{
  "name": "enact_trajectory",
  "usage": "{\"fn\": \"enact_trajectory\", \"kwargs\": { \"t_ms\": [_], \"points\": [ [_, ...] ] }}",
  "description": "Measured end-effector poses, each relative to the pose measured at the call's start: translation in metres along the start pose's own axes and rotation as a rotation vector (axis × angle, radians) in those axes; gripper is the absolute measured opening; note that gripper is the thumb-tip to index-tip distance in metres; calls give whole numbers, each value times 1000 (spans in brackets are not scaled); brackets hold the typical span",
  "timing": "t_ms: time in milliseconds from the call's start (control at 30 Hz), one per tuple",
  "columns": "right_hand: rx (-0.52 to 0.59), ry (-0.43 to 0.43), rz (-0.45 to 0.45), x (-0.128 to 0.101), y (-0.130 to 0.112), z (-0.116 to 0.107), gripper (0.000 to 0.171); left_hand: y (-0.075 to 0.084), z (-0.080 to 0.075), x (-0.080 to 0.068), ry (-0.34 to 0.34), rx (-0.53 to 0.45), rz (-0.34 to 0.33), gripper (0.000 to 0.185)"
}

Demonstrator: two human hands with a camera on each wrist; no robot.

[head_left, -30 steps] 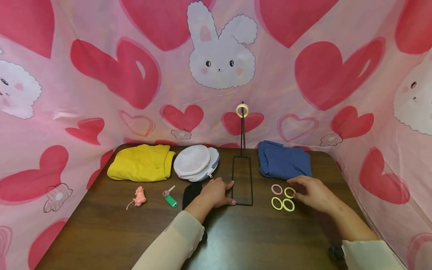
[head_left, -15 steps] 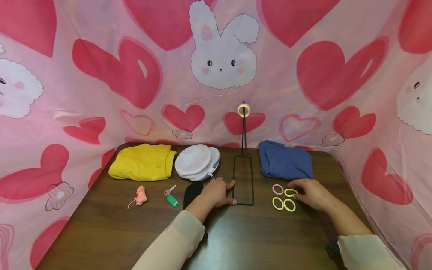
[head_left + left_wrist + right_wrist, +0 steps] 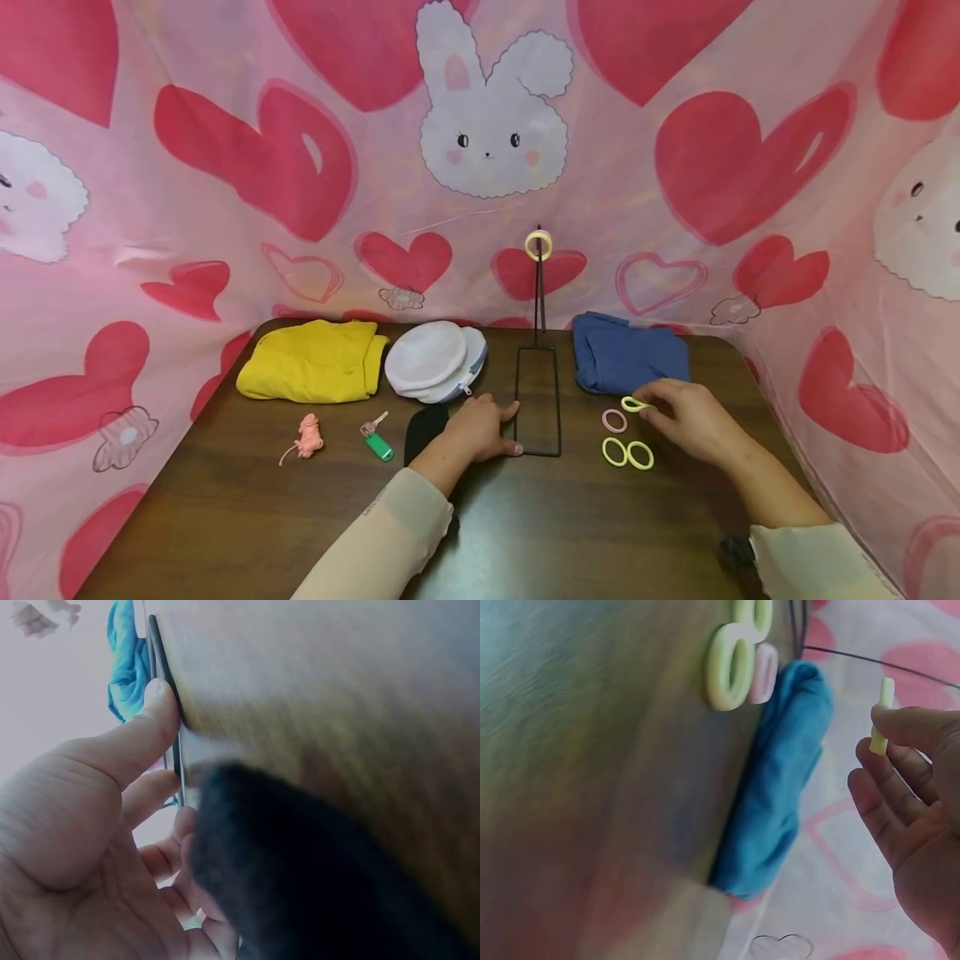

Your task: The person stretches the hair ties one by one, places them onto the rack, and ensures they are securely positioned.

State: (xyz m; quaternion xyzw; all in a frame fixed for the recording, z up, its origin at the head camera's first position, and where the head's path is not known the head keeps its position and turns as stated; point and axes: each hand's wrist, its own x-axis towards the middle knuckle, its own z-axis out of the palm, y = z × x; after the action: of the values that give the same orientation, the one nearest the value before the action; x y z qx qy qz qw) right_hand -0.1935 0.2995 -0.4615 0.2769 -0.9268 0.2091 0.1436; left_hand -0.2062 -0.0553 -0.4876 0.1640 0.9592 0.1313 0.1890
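My right hand (image 3: 686, 417) pinches a yellow ring (image 3: 633, 405) between thumb and fingertips, raised off the table. In the right wrist view that ring (image 3: 883, 716) shows edge-on. Just below lie a pink ring (image 3: 614, 421) and two yellow rings, one (image 3: 640, 455) nearest the hand. My left hand (image 3: 476, 429) rests at the left side of a black wire stand (image 3: 560, 404), thumb and index finger pressing its rectangular base. The thumb (image 3: 154, 712) lies along the wire in the left wrist view. A yellow ring (image 3: 538, 258) hangs at the stand's upright, with a pink edge behind it.
A folded blue cloth (image 3: 630, 354) lies behind the right hand. At left are a folded yellow cloth (image 3: 311, 362), a white zippered mesh bag (image 3: 427, 358), a pink animal figure (image 3: 309, 437) and a key with a green tag (image 3: 379, 447). Something black (image 3: 424, 429) sits beside the left wrist.
My right hand has picked up the far right yellow ring from the group and lifted it slightly. The left hand stays on the stand's base.
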Motion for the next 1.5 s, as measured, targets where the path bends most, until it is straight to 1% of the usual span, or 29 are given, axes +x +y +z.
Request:
{"fn": "enact_trajectory", "kwargs": {
  "t_ms": [233,333,567,633,700,733,767,867,900,1067,1133,1233,1267,1400,1433,1500],
  "points": [
    [41,77,-41,16,-23,-13,25,0,1,1,5,7,5,82],
    [46,111,-71,26,-35,-21,27,0,2,1,10,10,9,82],
    [62,179,-183,47,-65,-42,30,0,2,3,14,22,19,81],
    [77,202,-222,53,-75,-48,27,0,2,3,17,25,19,81],
    [94,233,-262,59,-85,-53,19,-1,2,3,21,26,21,81],
    [107,251,-284,62,-91,-55,18,-1,2,3,22,25,22,81],
    [115,271,-306,65,-97,-57,21,-1,2,3,23,25,22,81],
    [136,318,-355,75,-115,-64,37,-1,2,2,23,23,19,81],
    [144,330,-368,78,-121,-66,39,-1,2,2,25,23,19,81],
    [154,385,-420,91,-143,-76,34,-2,3,1,34,19,25,81],
    [163,393,-434,95,-148,-78,34,-2,3,2,35,20,27,81],
    [174,376,-433,101,-152,-78,35,-2,3,2,36,21,28,82],
    [172,371,-428,103,-153,-78,33,-2,3,2,36,23,29,82],
    [147,358,-405,111,-149,-75,15,-2,2,1,39,26,34,82],
    [143,364,-403,113,-148,-73,16,-2,1,1,40,26,35,82],
    [135,374,-392,118,-144,-71,23,-2,1,1,37,24,31,81]
  ]
}}
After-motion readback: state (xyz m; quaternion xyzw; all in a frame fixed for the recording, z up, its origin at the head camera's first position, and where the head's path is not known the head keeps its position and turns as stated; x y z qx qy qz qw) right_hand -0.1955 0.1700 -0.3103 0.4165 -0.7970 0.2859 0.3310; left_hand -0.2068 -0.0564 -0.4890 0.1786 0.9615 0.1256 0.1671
